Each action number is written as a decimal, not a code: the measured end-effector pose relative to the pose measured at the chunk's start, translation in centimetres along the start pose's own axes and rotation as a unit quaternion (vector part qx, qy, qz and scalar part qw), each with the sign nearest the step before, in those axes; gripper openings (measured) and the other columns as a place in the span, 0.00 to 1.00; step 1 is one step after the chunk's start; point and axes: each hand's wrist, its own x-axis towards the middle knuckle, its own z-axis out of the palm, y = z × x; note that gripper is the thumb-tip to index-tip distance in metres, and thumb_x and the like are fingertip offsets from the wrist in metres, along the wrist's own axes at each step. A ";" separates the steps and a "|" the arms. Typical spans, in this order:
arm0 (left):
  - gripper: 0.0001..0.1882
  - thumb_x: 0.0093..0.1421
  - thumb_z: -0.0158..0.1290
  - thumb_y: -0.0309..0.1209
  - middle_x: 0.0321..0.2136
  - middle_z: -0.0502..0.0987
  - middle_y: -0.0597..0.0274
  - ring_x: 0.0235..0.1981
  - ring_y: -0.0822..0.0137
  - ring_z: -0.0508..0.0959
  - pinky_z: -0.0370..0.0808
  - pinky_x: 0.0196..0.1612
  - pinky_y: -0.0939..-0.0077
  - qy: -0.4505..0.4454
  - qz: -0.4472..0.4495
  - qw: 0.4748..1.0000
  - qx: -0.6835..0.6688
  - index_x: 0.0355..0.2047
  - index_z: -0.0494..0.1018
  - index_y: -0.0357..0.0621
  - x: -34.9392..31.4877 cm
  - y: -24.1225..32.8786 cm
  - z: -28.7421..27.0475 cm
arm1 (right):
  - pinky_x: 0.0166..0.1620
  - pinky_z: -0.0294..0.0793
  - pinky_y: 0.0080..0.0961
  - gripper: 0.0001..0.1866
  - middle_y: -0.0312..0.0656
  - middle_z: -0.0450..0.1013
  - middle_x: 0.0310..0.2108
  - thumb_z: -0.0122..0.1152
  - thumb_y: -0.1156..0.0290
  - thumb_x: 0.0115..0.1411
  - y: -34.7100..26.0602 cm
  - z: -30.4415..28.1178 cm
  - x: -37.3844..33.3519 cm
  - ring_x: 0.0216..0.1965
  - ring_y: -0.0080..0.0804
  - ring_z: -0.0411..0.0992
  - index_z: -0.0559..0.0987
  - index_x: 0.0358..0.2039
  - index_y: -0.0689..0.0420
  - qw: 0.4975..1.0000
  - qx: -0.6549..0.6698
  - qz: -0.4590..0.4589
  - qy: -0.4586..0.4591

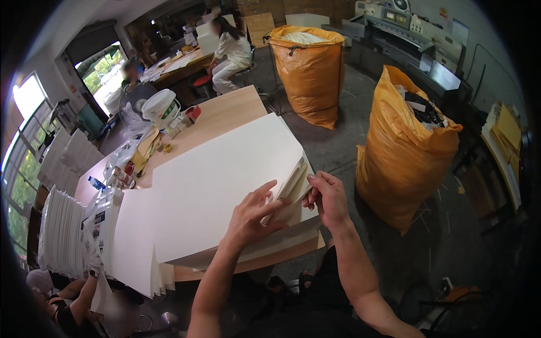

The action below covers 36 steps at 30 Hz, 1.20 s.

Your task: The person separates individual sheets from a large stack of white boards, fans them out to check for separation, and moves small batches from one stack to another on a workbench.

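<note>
A thick stack of large white paper sheets [225, 174] lies on the wooden table in front of me. At its right-hand corner several sheets are bent up and fanned apart. My left hand [252, 218] rests against these raised sheets, fingers spread and thumb apart. Just to the right, my right hand [328, 201] is closed in a pinch at the edge of the lifted paper corner [297, 183]. Its fingertips partly hide how many sheets they hold.
Two orange sacks, one full of white scraps [307, 79] and a nearer one [408, 146], stand right of the wooden table [236, 107]. A white bucket [160, 107] and bottles sit on it. Co-workers are at lower left and at the back. More paper stacks [65, 225] stand left.
</note>
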 end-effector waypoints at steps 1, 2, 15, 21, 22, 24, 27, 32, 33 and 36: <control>0.27 0.48 0.73 0.29 0.61 0.74 0.55 0.48 0.52 0.83 0.84 0.49 0.61 -0.002 -0.006 1.000 -0.005 0.50 0.82 0.63 0.0 0.1 0.0 | 0.23 0.65 0.21 0.19 0.33 0.67 0.16 0.55 0.68 0.71 0.0 -0.2 0.0 0.19 0.24 0.70 0.69 0.21 0.53 1.000 0.001 0.003 -0.008; 0.28 0.48 0.74 0.29 0.61 0.74 0.55 0.48 0.53 0.83 0.84 0.48 0.62 0.003 -0.008 1.000 -0.025 0.50 0.82 0.63 -0.2 -0.3 0.0 | 0.24 0.66 0.21 0.19 0.33 0.68 0.17 0.54 0.68 0.72 0.0 -0.3 0.0 0.20 0.24 0.71 0.69 0.21 0.53 1.000 0.002 0.006 -0.015; 0.36 0.58 0.66 0.42 0.70 0.62 0.55 0.65 0.49 0.71 0.80 0.57 0.58 -0.109 0.117 0.975 0.156 0.66 0.67 0.84 -0.5 -0.2 0.7 | 0.73 0.45 0.54 0.18 0.49 0.74 0.58 0.66 0.60 0.57 4.0 -3.5 -4.4 0.70 0.52 0.56 0.85 0.48 0.48 0.793 -0.549 -0.216 -0.149; 0.38 0.56 0.67 0.38 0.65 0.70 0.56 0.61 0.51 0.75 0.82 0.54 0.59 -0.073 0.065 0.986 0.132 0.67 0.68 0.60 0.2 -0.2 0.7 | 0.72 0.46 0.49 0.20 0.48 0.75 0.58 0.65 0.59 0.57 3.2 -3.0 -4.2 0.66 0.49 0.62 0.85 0.48 0.54 0.788 -0.563 -0.197 -0.150; 0.37 0.56 0.67 0.37 0.64 0.71 0.56 0.60 0.52 0.76 0.81 0.54 0.60 -0.070 0.049 0.988 0.128 0.67 0.68 0.56 0.4 -0.1 0.7 | 0.71 0.49 0.49 0.19 0.49 0.75 0.56 0.65 0.60 0.57 2.9 -2.6 -4.2 0.65 0.49 0.63 0.85 0.47 0.55 0.783 -0.566 -0.214 -0.142; 0.36 0.57 0.67 0.37 0.62 0.74 0.56 0.59 0.53 0.77 0.81 0.55 0.61 -0.074 0.027 0.990 0.115 0.66 0.69 0.51 0.3 -0.3 0.9 | 0.68 0.56 0.47 0.17 0.49 0.76 0.53 0.66 0.63 0.58 3.1 -2.6 -4.0 0.61 0.49 0.67 0.84 0.45 0.57 0.778 -0.573 -0.225 -0.128; 0.35 0.57 0.66 0.37 0.60 0.76 0.56 0.57 0.54 0.78 0.80 0.57 0.59 -0.076 0.031 0.991 0.105 0.65 0.69 0.48 0.2 -0.9 1.3 | 0.58 0.69 0.43 0.12 0.50 0.78 0.47 0.67 0.65 0.59 3.4 -5.1 -4.1 0.53 0.49 0.73 0.82 0.38 0.60 0.787 -0.567 -0.242 -0.040; 0.35 0.59 0.64 0.34 0.61 0.74 0.52 0.53 0.51 0.81 0.79 0.57 0.55 -0.033 0.050 0.992 0.108 0.67 0.68 0.51 0.4 -0.4 1.4 | 0.36 0.72 0.45 0.20 0.51 0.77 0.30 0.68 0.58 0.63 0.6 -6.8 -4.5 0.34 0.52 0.76 0.74 0.26 0.62 0.781 -0.612 -0.065 0.102; 0.34 0.60 0.63 0.33 0.63 0.73 0.51 0.53 0.50 0.81 0.80 0.56 0.55 -0.024 0.046 0.993 0.101 0.67 0.68 0.54 0.3 -0.3 1.3 | 0.34 0.72 0.45 0.20 0.51 0.76 0.28 0.67 0.58 0.64 0.5 -6.8 -4.1 0.31 0.53 0.76 0.74 0.26 0.62 0.765 -0.633 -0.092 0.075; 0.34 0.61 0.61 0.29 0.67 0.68 0.48 0.51 0.48 0.81 0.82 0.50 0.56 -0.076 0.028 0.990 0.116 0.67 0.70 0.68 0.3 -0.2 1.2 | 0.30 0.71 0.43 0.21 0.49 0.75 0.23 0.66 0.57 0.65 0.0 -5.9 -2.9 0.25 0.51 0.74 0.73 0.26 0.62 0.749 -0.641 -0.163 0.036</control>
